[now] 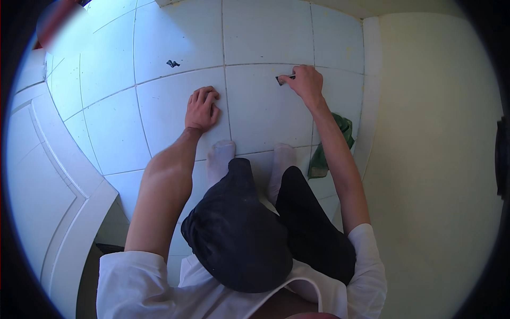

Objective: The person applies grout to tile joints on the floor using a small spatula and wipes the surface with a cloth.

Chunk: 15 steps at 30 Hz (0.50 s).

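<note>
My right hand (307,85) is closed around a small scraper-like tool (280,81), with its dark flat end at the white tiled floor (265,111). My fingers hide most of its handle. To the left, my left hand (202,109) is at the tiles with loosely bent fingers somewhat apart and nothing in it. A crumpled black scrap (172,63) lies on the tiles beyond that hand. Small dark specks dot the floor around both hands.
A green cloth (340,139) lies partly under my right forearm, near the cream wall (425,159). A white panelled door (50,181) stands at the left. My feet in light socks (222,157) are between my arms. A blurred red object (56,21) shows at the far left.
</note>
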### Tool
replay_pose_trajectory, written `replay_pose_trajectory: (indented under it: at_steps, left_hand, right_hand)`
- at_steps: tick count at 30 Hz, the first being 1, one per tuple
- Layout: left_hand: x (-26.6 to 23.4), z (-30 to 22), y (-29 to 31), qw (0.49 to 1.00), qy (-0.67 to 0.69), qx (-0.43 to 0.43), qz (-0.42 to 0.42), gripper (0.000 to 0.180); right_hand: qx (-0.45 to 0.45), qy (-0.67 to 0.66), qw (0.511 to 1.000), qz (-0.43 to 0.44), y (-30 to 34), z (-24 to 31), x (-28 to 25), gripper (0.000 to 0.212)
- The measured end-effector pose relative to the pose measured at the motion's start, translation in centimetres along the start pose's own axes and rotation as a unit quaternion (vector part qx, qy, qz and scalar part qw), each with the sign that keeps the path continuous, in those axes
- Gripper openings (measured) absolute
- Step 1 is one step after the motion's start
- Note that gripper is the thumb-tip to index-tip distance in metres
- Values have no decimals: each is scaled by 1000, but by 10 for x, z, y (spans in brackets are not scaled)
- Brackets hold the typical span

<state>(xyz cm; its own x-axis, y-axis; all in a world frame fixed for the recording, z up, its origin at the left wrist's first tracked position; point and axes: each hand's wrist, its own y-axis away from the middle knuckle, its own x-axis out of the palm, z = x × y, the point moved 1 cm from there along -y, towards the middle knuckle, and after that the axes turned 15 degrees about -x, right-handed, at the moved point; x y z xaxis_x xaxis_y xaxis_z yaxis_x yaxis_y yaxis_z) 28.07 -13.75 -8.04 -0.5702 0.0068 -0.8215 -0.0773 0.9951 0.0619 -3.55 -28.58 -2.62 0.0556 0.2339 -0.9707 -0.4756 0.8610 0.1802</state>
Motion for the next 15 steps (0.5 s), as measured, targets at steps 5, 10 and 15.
replay_pose_trajectory:
  at_steps: [5, 10, 15]
  left_hand:
    - [1, 0, -2, 1000, -9, -1, -2, 31]
    - [-3, 4, 1, 1000, 0, -10, 8, 32]
    - [-3, 2, 1, 1000, 14, -11, -3, 31]
  right_hand:
    - [18, -37, 999, 9, 10, -6, 3, 43]
    - [-38, -80, 994, 69, 28, 11, 2, 27]
    - [-63, -65, 994, 55, 54, 47, 12, 49]
